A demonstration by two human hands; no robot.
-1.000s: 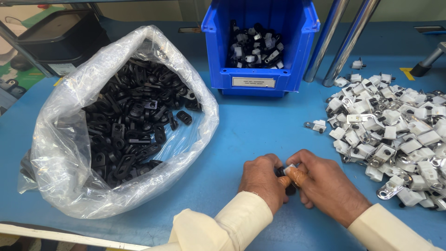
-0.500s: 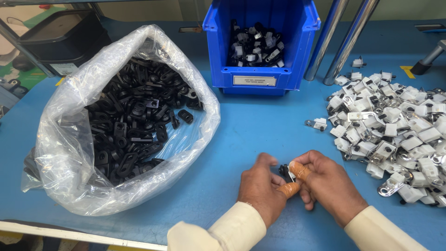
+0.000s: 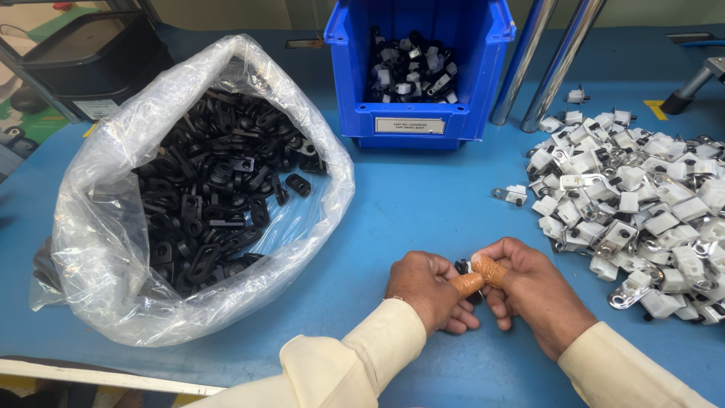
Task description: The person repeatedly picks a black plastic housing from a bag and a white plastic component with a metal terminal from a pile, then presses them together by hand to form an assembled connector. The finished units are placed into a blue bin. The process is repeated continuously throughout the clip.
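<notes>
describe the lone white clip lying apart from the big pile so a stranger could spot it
Start at the blue plastic bin at the back of the blue table. Right of it spreads a heap of white plastic and metal clips. The lone white clip lies by itself just left of that heap, touching none.

one blue bin point(image 3: 420, 113), one plastic bag point(image 3: 106, 227), two hands point(image 3: 483, 291)

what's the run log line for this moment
left hand: grips small part | right hand: grips same part | left: bag of black parts | right: white parts pile
</notes>
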